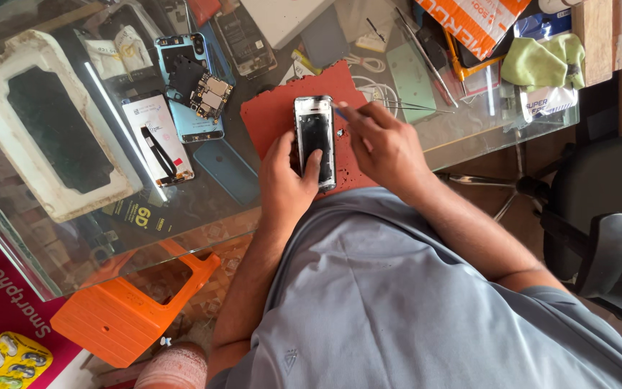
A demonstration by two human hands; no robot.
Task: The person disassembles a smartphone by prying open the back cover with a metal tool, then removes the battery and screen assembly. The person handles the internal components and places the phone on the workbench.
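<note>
From the head camera, the opened phone (315,140) lies on a red mat (275,115) at the near edge of the glass bench (73,238), just in front of the person's body. The left hand (286,180) grasps the phone's lower end, thumb pressed on its dark inner face to steady it. The right hand (383,144) is pinched around a thin tool (340,113) whose tip meets the phone's upper right edge. The step in hand looks like working a small part or screw at that corner; the next move seems to call for a firm hold and fine, light pressure at the tip. Beside the mat lie a blue phone shell with a circuit board (206,94), tweezers (408,106) and a green cloth (541,61).
</note>
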